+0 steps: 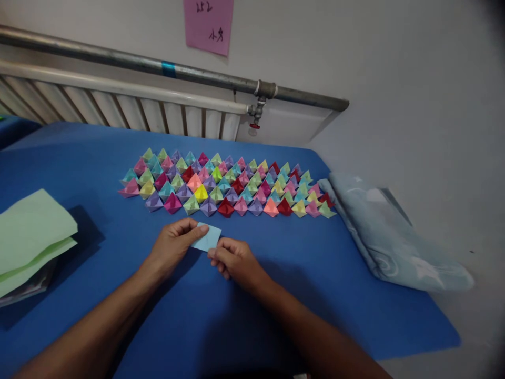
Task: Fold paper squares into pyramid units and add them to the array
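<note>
Between my two hands is a small, light blue square of folded paper (207,238), held up over the blue table. My left hand (176,243) pinches its left side, thumb lying on top of the paper. At the lower right corner, the thumb and fingers of my right hand (233,259) are closed on the same piece. Just beyond my hands stand several rows of small folded paper boats (215,195) in pink, red, green, yellow, purple and blue.
Light green paper sheets (37,231) lie on a stack at the left of the blue table (165,326). A folded pale blue cloth (389,239) rests at the right edge. Behind are a radiator (134,108), a metal pipe (221,78) with a valve, and a pink note (208,23).
</note>
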A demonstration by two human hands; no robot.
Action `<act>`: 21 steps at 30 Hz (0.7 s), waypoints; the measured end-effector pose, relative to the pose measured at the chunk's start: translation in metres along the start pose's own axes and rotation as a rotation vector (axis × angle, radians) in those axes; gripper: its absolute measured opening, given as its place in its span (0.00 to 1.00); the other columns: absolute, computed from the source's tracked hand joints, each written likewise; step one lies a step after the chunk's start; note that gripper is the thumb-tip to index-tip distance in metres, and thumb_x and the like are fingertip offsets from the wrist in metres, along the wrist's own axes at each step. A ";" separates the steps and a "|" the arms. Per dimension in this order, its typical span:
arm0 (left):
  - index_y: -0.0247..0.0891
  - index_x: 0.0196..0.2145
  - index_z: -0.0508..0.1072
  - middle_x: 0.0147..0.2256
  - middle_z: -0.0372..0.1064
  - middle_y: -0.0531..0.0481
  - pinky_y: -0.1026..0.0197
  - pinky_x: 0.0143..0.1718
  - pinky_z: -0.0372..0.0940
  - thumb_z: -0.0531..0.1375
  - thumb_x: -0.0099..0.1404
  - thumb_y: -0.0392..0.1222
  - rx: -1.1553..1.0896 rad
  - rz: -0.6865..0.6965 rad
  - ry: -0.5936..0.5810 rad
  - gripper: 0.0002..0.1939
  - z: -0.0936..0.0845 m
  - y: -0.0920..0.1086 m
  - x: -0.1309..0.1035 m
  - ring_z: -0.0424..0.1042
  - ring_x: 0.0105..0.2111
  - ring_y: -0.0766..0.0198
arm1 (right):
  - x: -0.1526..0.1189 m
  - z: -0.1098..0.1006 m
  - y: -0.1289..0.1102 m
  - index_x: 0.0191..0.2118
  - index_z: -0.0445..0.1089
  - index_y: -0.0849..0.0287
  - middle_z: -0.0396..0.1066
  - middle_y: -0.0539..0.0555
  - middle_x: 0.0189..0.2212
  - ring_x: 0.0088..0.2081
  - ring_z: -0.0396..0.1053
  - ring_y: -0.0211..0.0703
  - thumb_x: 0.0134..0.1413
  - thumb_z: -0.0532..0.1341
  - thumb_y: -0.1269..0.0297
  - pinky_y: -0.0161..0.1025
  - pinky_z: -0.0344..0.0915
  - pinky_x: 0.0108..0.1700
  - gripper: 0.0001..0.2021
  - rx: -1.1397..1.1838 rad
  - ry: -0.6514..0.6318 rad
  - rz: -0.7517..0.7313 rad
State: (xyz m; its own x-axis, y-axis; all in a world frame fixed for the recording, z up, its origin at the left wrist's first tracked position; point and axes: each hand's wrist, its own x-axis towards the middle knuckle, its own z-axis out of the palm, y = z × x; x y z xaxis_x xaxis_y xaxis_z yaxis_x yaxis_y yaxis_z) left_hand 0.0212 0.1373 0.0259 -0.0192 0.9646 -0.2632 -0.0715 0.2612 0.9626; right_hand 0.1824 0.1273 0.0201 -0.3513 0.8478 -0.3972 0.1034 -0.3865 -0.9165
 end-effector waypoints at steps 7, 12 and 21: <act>0.36 0.22 0.73 0.19 0.64 0.56 0.66 0.24 0.54 0.70 0.48 0.55 -0.028 -0.009 0.024 0.19 -0.003 -0.001 0.004 0.59 0.21 0.71 | 0.000 -0.003 -0.004 0.24 0.65 0.59 0.65 0.44 0.18 0.15 0.58 0.29 0.51 0.60 0.66 0.29 0.53 0.18 0.07 0.001 -0.037 0.037; 0.36 0.23 0.73 0.19 0.65 0.55 0.66 0.23 0.53 0.70 0.46 0.56 0.024 -0.130 -0.076 0.20 -0.001 0.000 0.001 0.60 0.20 0.70 | 0.005 -0.011 -0.006 0.37 0.66 0.56 0.65 0.41 0.22 0.16 0.60 0.30 0.46 0.65 0.58 0.31 0.58 0.20 0.13 0.085 0.092 -0.077; 0.36 0.21 0.73 0.19 0.63 0.56 0.66 0.23 0.52 0.67 0.49 0.55 0.213 -0.068 -0.215 0.18 0.003 -0.003 -0.002 0.57 0.20 0.71 | 0.009 -0.012 0.003 0.35 0.64 0.55 0.63 0.40 0.19 0.21 0.58 0.31 0.41 0.63 0.64 0.30 0.56 0.24 0.12 0.011 0.038 -0.137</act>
State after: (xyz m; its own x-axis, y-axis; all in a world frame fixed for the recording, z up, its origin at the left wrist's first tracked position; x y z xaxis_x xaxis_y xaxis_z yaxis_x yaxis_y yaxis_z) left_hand 0.0241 0.1344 0.0242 0.1918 0.9243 -0.3300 0.1457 0.3057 0.9409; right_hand 0.1909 0.1383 0.0137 -0.3260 0.9060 -0.2700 0.0470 -0.2697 -0.9618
